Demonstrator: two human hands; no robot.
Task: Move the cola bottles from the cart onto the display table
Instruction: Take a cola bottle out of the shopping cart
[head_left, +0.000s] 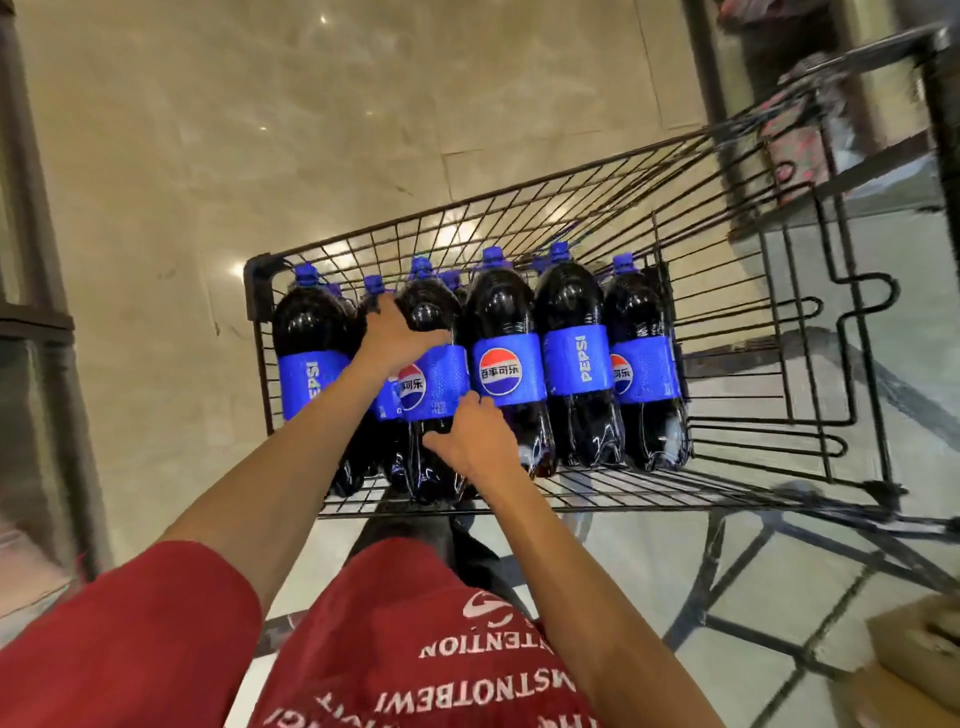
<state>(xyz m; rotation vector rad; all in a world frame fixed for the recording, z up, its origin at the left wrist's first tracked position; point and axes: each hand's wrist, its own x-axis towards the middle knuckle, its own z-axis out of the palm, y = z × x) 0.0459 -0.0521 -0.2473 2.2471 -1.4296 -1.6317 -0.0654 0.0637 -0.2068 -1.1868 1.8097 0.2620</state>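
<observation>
Wire cart (258, 288), centre frame, holds a row of cola bottles (506, 371) with blue caps toward the top. Left hand (397, 332) curls over the shoulder of the middle bottle (439, 387). Right hand (475, 441) wraps its lower body below the label.

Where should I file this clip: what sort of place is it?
Probably a supermarket or similar shop: a wire shopping cart stands on a polished tile floor, loaded with many identical blue-labelled cola bottles. The left hand and right hand grip one bottle.
</observation>
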